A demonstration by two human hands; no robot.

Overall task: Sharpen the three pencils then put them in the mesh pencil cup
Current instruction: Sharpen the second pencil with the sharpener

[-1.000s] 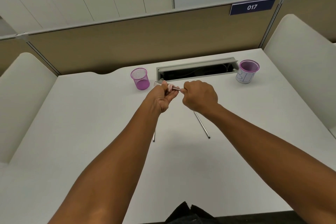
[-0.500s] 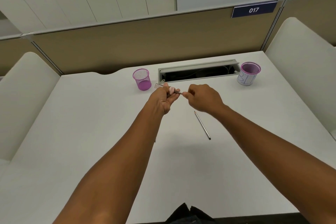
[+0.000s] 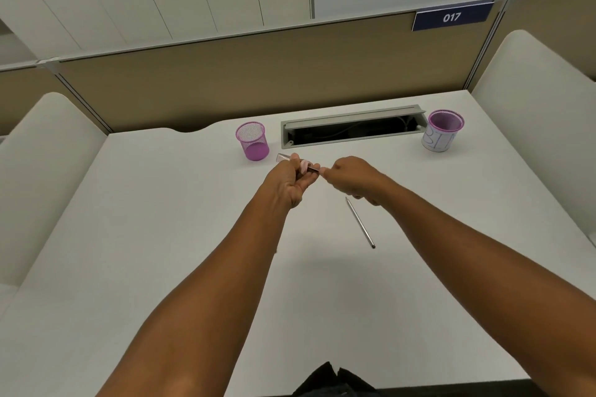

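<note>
My left hand [image 3: 288,182] grips a small pink sharpener [image 3: 303,165] with a clear end [image 3: 283,157], held above the white desk [image 3: 161,235]. A dark pencil [image 3: 313,167] sticks out of the sharpener to the right. My right hand [image 3: 353,177] pinches the pencil's other end, so both hands meet in the middle of the desk. A second, grey pencil [image 3: 360,223] lies on the desk just below my right hand. The purple mesh pencil cup [image 3: 252,140] stands upright just behind and left of my left hand, apart from it.
A second purple cup wrapped in white paper [image 3: 441,131] stands at the back right. An open grey cable slot [image 3: 351,127] runs between the two cups. Padded white side panels [image 3: 532,90] flank the desk, and a tan partition stands behind it.
My hands stay together on the pencil and sharpener. My right hand has shifted slightly right, uncovering the tip of the grey pencil lying on the desk.
</note>
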